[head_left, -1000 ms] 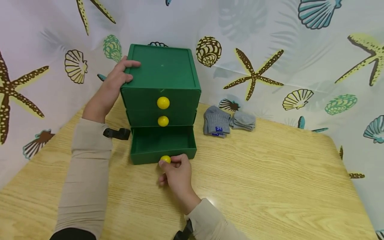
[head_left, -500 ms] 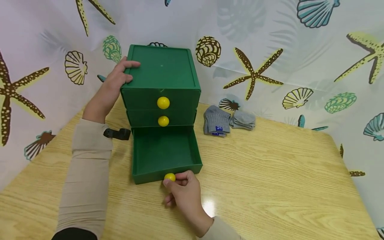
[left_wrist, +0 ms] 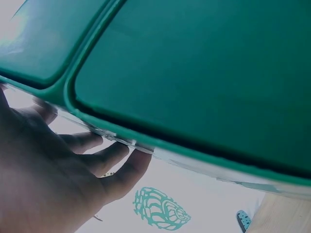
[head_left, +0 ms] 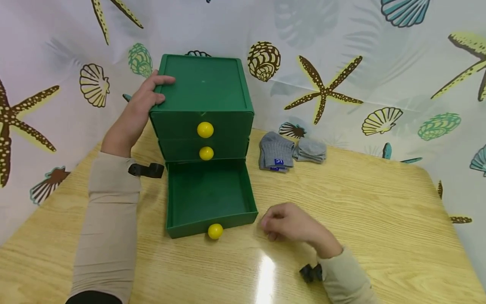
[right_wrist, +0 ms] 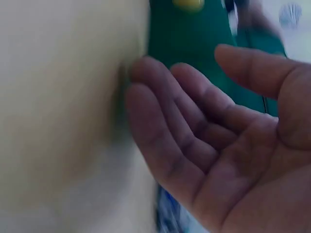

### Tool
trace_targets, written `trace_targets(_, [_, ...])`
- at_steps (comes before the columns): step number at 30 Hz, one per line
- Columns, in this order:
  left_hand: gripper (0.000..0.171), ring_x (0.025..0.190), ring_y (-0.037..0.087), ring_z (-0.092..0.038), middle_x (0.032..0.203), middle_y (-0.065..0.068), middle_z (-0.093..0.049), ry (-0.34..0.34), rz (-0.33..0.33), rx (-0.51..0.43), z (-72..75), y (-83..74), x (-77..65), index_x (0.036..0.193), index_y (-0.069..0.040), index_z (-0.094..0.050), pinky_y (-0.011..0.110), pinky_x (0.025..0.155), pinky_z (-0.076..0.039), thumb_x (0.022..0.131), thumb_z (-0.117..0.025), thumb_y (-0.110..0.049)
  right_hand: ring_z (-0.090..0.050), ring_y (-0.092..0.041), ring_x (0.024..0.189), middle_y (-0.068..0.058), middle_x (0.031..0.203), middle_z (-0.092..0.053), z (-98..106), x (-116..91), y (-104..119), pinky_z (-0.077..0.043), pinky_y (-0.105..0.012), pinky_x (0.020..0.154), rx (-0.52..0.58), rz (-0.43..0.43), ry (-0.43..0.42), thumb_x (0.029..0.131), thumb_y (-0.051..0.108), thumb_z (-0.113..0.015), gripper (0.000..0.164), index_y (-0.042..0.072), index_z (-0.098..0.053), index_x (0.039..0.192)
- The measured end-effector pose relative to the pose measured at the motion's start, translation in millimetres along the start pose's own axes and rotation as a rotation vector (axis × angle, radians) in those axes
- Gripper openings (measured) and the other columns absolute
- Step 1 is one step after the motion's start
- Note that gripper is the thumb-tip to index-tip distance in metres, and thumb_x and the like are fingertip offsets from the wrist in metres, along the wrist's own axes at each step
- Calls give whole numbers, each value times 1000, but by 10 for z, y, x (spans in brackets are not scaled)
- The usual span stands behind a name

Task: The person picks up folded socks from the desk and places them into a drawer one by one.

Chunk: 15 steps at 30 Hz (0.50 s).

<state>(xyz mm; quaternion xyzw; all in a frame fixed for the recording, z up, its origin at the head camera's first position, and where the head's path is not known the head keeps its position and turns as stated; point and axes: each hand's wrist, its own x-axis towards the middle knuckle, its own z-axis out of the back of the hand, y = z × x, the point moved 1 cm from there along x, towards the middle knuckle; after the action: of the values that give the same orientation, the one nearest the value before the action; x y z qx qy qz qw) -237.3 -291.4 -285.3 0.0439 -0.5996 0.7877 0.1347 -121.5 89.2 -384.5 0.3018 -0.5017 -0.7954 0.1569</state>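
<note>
A green drawer cabinet with three yellow-knobbed drawers stands on the table. Its bottom drawer is pulled well out and slightly askew, with nothing inside. My left hand rests on the cabinet's upper left edge, thumb and a finger lying on the top; the left wrist view has its fingers against the cabinet's edge. To the right of the drawer's front corner, my right hand hovers low over the table, its fingers loosely bent and holding nothing. The drawer's yellow knob is free of it.
Right of the cabinet lie folded dark grey socks with a blue label, and beside them a lighter grey folded pair. A curtain printed with shells and starfish hangs behind the wooden table.
The bottom drawer has slid farther out toward me. My right hand has let go of its knob and moved right. My left hand has stayed on the cabinet.
</note>
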Motion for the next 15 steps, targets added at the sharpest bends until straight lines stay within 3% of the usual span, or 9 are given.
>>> trace_targets(3, [52, 150, 9, 11, 168, -10, 5, -5, 1, -1, 21, -37, -4, 152, -15, -42, 52, 117, -1, 101, -32, -24, -69, -29, 81, -18, 93, -70, 488, 77, 15, -58, -40, 74, -39, 34, -245, 102, 8, -55, 24, -9, -68, 113])
trace_targets(6, [52, 150, 10, 11, 168, -11, 4, -15, 3, 2, 49, -62, -12, 151, -17, -43, 52, 117, -1, 101, -32, -24, -66, -32, 89, -22, 102, -67, 902, 190, -12, -57, -42, 77, -6, 50, -502, 105, 11, -52, 29, -10, -64, 121])
trace_targets(9, [52, 150, 10, 11, 168, -10, 4, -23, 0, -8, 71, -69, -13, 151, -17, -44, 52, 117, -1, 101, -31, -23, -63, -34, 91, -22, 107, -63, 1216, 342, -99, -56, -42, 77, -3, 5, -720, 106, 19, -52, 33, -6, -64, 124])
trace_targets(12, [51, 150, 11, 12, 168, -9, 5, -19, -2, -28, 56, -45, -7, 151, -16, -43, 51, 117, -1, 101, -31, -23, -61, -36, 93, -23, 120, -59, 1432, 483, -216, -55, -44, 80, 11, -102, -834, 106, 29, -52, 41, -1, -60, 133])
trace_targets(14, [51, 150, 11, 13, 168, -9, 6, -11, 1, -41, 22, -15, 2, 151, -15, -43, 51, 117, -1, 102, -31, -23, -60, -33, 94, -23, 130, -55, 1533, 543, -292, -53, -45, 83, 3, -180, -855, 106, 36, -50, 51, -1, -52, 141])
trace_targets(15, [51, 150, 12, 13, 168, -8, 6, -7, 2, -46, 1, 1, 7, 151, -15, -43, 51, 117, -1, 102, -31, -23, -61, -30, 87, -22, 123, -58, 1574, 565, -332, -54, -43, 80, 16, -214, -851, 105, 39, -50, 58, -1, -46, 146])
